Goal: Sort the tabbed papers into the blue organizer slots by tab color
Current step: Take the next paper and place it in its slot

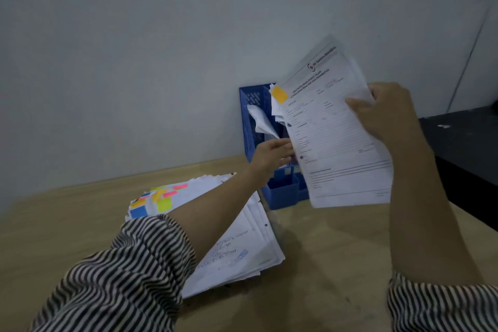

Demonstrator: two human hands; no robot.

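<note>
1. Head view: the right hand (382, 113), at centre right of the frame, grips a form (334, 127) by its right edge, thumb on the printed face, fingers behind.
2. The form is held upright and tilted, with an orange tab (279, 94) at its upper left corner.
3. The left hand (272, 155), at frame centre, reaches toward the organizer (253, 116), fingers extended and relaxed; its fingertips are hidden behind the form.
4. The organizer stands against the wall (134, 62), with papers in its slots.
5. A stack (237, 237) of tabbed papers lies flat on the table (323, 264), lower centre, under the left forearm.
6. Both sleeves (121, 277) are striped.
</note>
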